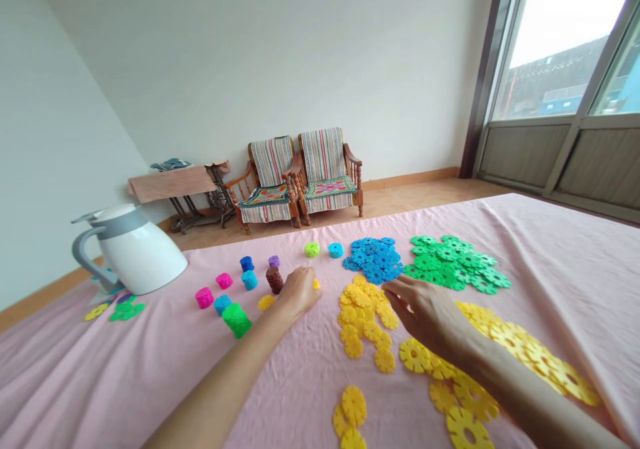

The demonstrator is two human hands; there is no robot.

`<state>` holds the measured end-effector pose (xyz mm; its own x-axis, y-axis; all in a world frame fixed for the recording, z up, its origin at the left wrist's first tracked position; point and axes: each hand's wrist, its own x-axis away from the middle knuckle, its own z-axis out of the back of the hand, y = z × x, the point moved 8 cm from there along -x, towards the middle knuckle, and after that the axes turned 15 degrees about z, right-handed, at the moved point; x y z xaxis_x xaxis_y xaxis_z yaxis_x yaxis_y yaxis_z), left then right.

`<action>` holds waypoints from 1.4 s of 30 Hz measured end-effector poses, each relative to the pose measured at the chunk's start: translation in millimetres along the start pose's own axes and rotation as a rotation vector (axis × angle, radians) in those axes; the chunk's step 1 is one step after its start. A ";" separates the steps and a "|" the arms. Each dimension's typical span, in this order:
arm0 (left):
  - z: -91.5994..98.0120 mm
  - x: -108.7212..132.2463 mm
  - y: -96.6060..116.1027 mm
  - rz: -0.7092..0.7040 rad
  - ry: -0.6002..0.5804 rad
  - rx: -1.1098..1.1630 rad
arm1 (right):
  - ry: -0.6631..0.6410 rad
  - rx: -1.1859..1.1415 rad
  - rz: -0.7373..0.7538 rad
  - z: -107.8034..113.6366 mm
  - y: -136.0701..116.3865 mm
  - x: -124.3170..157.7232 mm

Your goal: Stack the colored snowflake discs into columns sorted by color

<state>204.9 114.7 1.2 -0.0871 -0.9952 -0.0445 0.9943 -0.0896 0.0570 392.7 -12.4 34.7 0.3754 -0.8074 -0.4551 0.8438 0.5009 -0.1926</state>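
Yellow discs [360, 295] lie loose on pink cloth [300, 382]; my left hand [299, 292], curled, grasps a yellow piece [316, 284], while I cannot tell whether my right hand [425, 305], beside the discs, grips anything. I would pinch discs singly, keeping the blue pile [374, 259] undisturbed.

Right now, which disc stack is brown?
The tall, dark stack just left of the left hand; the others are pink, blue, green, purple or yellow.

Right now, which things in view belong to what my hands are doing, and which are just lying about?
Likely in the job:
- yellow piece at your left hand
- yellow discs by your right hand

Just about:
- white jug
- chairs
- draped table
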 end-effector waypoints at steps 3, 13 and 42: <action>-0.4 -1.7 1.1 0.002 0.000 0.011 | -0.020 0.002 -0.004 -2.1 0.4 0.5; 31.0 68.5 16.6 -0.287 -0.136 0.276 | -0.012 -0.025 -0.003 -4.9 1.2 1.0; 37.3 42.6 -11.5 -0.069 0.030 0.442 | -0.033 -0.033 0.004 -9.3 2.0 2.3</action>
<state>187.4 71.8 35.8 -0.1441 -0.9853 -0.0916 0.8643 -0.1704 0.4732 391.6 -10.4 25.2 0.3918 -0.8148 -0.4274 0.8291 0.5140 -0.2199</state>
